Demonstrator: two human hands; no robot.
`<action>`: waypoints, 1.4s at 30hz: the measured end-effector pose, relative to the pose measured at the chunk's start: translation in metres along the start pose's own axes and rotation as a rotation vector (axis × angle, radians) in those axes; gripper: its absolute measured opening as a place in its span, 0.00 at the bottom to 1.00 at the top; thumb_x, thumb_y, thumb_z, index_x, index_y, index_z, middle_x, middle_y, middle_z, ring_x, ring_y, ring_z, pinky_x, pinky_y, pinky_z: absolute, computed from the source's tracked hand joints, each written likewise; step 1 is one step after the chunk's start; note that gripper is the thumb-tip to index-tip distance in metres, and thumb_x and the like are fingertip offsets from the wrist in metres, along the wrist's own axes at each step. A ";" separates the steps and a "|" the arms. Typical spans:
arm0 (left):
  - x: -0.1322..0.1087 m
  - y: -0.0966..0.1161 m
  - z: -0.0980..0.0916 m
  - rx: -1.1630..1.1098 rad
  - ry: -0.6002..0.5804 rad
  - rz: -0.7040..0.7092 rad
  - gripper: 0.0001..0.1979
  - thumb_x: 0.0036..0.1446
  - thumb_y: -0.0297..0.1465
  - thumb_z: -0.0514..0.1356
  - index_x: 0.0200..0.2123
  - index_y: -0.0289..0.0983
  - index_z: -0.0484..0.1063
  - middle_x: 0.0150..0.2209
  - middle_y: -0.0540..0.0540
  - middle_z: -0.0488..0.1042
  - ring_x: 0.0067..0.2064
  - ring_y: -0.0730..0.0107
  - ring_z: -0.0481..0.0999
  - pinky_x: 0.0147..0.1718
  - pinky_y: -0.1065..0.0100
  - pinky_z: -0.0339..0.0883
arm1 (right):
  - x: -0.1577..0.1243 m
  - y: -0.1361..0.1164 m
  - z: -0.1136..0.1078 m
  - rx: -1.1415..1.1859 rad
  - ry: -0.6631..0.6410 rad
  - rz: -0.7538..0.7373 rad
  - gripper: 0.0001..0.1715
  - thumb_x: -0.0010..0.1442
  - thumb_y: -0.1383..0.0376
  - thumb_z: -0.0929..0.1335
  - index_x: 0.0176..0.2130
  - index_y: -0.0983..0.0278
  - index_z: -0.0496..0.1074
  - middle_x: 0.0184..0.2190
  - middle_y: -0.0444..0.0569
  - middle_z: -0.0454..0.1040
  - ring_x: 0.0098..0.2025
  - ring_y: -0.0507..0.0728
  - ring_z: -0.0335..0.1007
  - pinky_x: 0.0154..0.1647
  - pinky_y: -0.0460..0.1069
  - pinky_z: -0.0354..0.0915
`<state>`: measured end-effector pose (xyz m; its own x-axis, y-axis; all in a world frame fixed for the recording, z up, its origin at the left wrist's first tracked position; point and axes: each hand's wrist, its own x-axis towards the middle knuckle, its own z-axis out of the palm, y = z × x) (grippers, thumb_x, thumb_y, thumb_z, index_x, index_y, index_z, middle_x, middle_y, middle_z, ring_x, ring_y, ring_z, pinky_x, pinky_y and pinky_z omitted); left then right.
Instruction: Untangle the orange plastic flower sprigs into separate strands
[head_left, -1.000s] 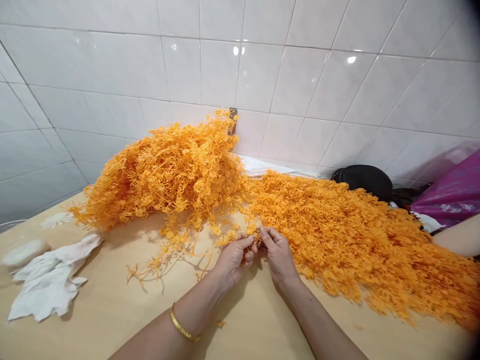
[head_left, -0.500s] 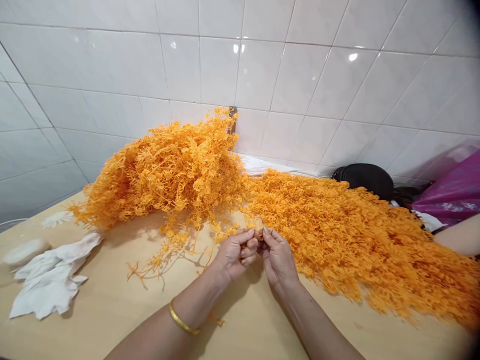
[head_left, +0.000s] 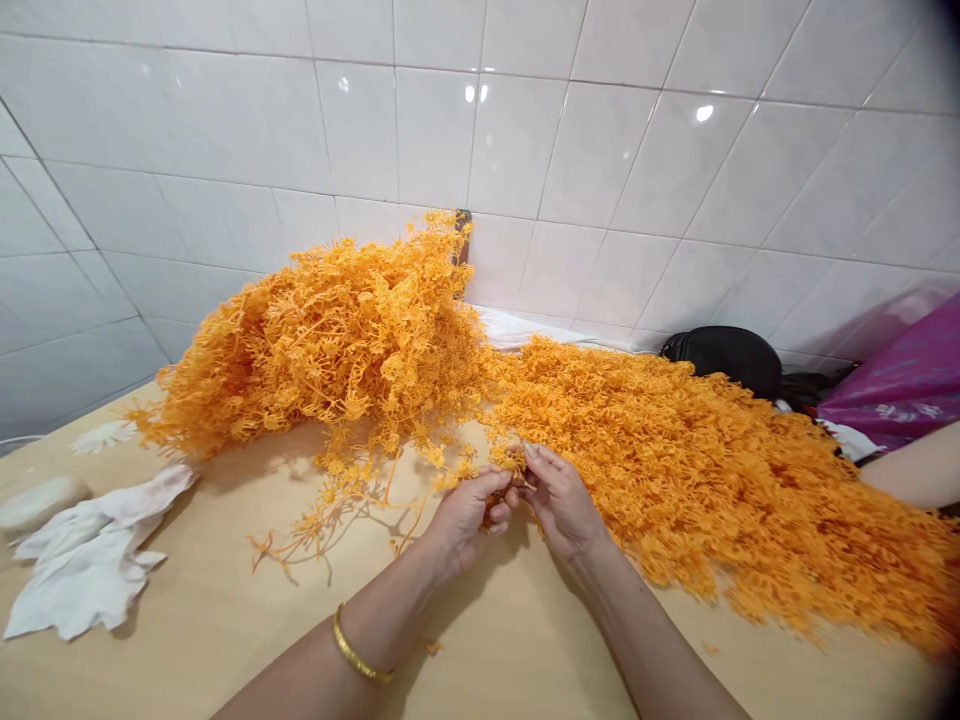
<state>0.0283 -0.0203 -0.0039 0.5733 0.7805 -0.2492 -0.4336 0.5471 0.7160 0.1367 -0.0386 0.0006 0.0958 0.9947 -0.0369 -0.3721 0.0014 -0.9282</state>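
My left hand (head_left: 469, 515) is closed around a small orange plastic flower sprig (head_left: 514, 461), thumb on top and fingers curled beneath. My right hand (head_left: 561, 502) pinches at the same sprig from the other side, fingertips close to the left thumb. Most of the sprig is hidden by the fingers. Behind the left hand rises a tall heap of orange plastic flower sprigs (head_left: 330, 345), with loose stems trailing onto the table. A flatter, wider pile of orange flower pieces (head_left: 690, 470) spreads out beside the right hand.
On the left of the table (head_left: 247, 620) lie a crumpled white cloth (head_left: 90, 560), a pale rounded object (head_left: 41, 502) and a white flower shape (head_left: 105, 436). A black case (head_left: 724, 360), a purple bag (head_left: 900, 375) and another person's arm (head_left: 919, 468) are at the right. A tiled wall (head_left: 360, 120) stands behind.
My right hand's fingertips have lifted slightly and loosened from the left thumb, exposing more of the orange sprig between the hands. The piles have not visibly changed.
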 end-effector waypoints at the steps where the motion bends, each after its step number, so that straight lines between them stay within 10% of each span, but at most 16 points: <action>1: 0.000 -0.001 0.000 0.017 0.005 0.006 0.06 0.47 0.28 0.56 0.22 0.33 0.60 0.17 0.54 0.61 0.15 0.86 0.51 0.14 0.78 0.41 | -0.001 0.001 0.001 -0.016 -0.039 -0.004 0.14 0.48 0.57 0.68 0.32 0.64 0.69 0.20 0.42 0.69 0.18 0.47 0.61 0.21 0.44 0.59; 14: 0.000 0.001 0.001 -0.048 -0.113 -0.047 0.07 0.48 0.27 0.56 0.21 0.31 0.64 0.14 0.55 0.58 0.13 0.87 0.45 0.12 0.79 0.37 | -0.002 0.007 0.020 0.094 0.204 -0.109 0.17 0.42 0.58 0.71 0.18 0.64 0.61 0.10 0.36 0.56 0.12 0.45 0.52 0.14 0.42 0.53; 22: -0.003 0.004 -0.001 -0.229 -0.195 -0.035 0.04 0.49 0.27 0.57 0.25 0.31 0.67 0.17 0.52 0.63 0.14 0.87 0.53 0.12 0.81 0.47 | 0.010 -0.009 -0.004 0.228 0.400 -0.056 0.13 0.46 0.62 0.69 0.19 0.63 0.62 0.16 0.41 0.64 0.24 0.52 0.70 0.27 0.48 0.69; 33: 0.006 0.011 -0.005 -0.293 0.193 0.087 0.10 0.53 0.33 0.54 0.38 0.36 0.68 0.41 0.44 0.72 0.33 0.73 0.71 0.28 0.72 0.66 | -0.001 -0.005 0.004 -0.045 0.161 0.068 0.15 0.44 0.57 0.70 0.29 0.64 0.68 0.17 0.39 0.63 0.17 0.47 0.59 0.16 0.44 0.61; 42: 0.002 0.005 0.005 -0.183 0.275 0.111 0.11 0.53 0.32 0.55 0.41 0.40 0.68 0.30 0.50 0.72 0.27 0.78 0.69 0.26 0.76 0.61 | -0.006 0.015 0.016 -0.337 0.006 -0.119 0.15 0.52 0.55 0.65 0.27 0.65 0.66 0.17 0.39 0.59 0.19 0.47 0.51 0.17 0.43 0.48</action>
<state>0.0307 -0.0181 0.0023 0.3174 0.8769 -0.3610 -0.6146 0.4802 0.6258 0.1157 -0.0431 -0.0070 0.1255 0.9891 0.0772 -0.0325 0.0818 -0.9961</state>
